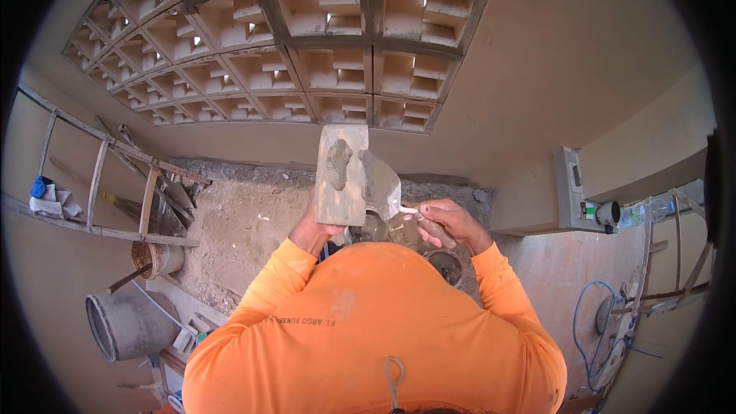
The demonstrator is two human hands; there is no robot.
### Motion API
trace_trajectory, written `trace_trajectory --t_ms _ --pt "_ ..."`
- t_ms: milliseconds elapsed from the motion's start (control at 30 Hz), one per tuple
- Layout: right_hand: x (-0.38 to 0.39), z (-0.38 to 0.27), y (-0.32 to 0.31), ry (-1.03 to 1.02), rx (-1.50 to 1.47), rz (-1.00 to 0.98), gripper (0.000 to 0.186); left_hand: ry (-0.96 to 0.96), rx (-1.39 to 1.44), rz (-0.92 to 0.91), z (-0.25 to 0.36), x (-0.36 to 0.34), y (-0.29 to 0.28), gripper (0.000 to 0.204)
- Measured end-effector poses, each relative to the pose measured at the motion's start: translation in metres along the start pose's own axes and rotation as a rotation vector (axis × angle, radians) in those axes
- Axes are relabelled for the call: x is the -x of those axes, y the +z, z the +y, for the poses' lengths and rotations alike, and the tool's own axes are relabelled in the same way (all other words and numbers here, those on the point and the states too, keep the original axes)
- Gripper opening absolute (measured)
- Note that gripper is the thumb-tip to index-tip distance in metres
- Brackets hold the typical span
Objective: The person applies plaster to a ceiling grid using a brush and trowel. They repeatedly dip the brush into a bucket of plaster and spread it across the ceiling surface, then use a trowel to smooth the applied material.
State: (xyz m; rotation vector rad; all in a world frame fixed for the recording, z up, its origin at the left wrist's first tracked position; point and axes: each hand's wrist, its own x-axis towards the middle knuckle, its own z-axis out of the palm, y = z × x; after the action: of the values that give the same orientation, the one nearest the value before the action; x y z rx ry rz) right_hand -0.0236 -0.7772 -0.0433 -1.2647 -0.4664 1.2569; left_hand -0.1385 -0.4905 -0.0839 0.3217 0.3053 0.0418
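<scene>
My left hand (307, 222) grips a flat wooden board (341, 203) from beneath, its fingers mostly hidden; a lump of grey mortar (337, 161) sits on the board. My right hand (448, 221) is wrapped round the wooden handle of a pointing trowel (391, 192), whose mortar-coated blade touches the board's right edge. Above the board is a wall of concrete breeze blocks (326, 8) with grey joints. Behind my orange-sleeved arms and body, round buckets (445, 259) are partly visible on the ground.
A wooden ladder (98, 178) leans at the left, near a bucket (165, 257) and a large grey bucket (134, 330). The ground (230, 222) is sandy rubble. A ledge (571, 192) with a cup and bottle is at the right, above a blue hose (583, 314).
</scene>
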Motion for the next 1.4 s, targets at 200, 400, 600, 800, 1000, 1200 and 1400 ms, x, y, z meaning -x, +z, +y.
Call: trace_trajectory --t_ms 200,400,600,800,1000,1200,1400 --pt "0.022 0.003 -0.039 0.163 0.119 0.117 0.035 0.084 -0.014 -0.081 0.0 0.016 -0.026 0.035" --pt "0.03 -0.036 -0.03 -0.272 0.632 0.301 0.027 0.165 0.019 0.072 -0.009 0.015 -0.031 0.031" --pt "0.036 -0.065 0.007 -0.67 1.427 0.551 0.029 0.279 0.047 0.116 -0.012 0.004 -0.032 0.029" --pt "0.011 -0.039 0.028 -0.731 1.41 0.624 0.027 0.259 0.03 0.068 -0.009 -0.001 -0.044 0.031" --pt "-0.005 -0.026 0.015 -0.748 1.41 0.776 0.034 0.15 -0.129 0.013 -0.007 0.007 -0.05 0.028" --pt "-0.02 -0.016 0.003 -0.804 1.375 0.796 0.035 0.489 -0.927 0.138 -0.007 0.009 -0.051 0.044" --pt "-0.038 -0.017 -0.005 -0.868 1.272 0.871 0.033 0.238 -0.653 0.029 0.001 0.005 -0.055 0.05"
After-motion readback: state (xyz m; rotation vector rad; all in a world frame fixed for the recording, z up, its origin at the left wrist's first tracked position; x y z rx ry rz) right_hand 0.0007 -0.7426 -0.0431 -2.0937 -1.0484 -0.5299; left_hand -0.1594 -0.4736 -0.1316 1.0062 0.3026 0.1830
